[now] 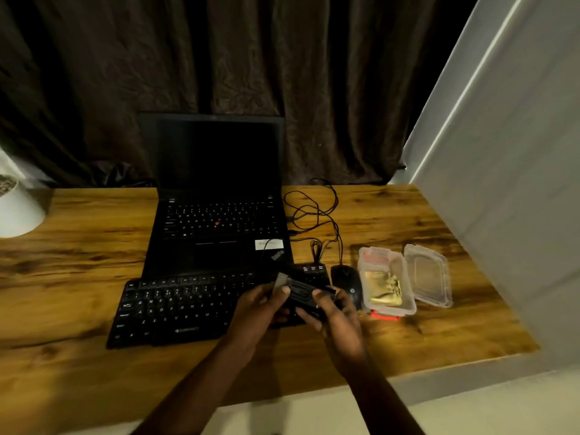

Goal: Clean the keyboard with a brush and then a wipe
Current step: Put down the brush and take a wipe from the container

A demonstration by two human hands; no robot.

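Note:
A black external keyboard lies on the wooden desk in front of an open black laptop. Both hands hold a black brush with pale bristles at its upper left end, just above the keyboard's right part. My left hand grips the bristle end, thumb on top. My right hand grips the other end. A clear plastic box to the right holds a yellow cloth or wipe; its lid lies open beside it.
A black mouse sits between the keyboard and the box, its tangled cable trailing back beside the laptop. A white pot stands at the desk's left edge. A dark curtain hangs behind; a white wall bounds the right side.

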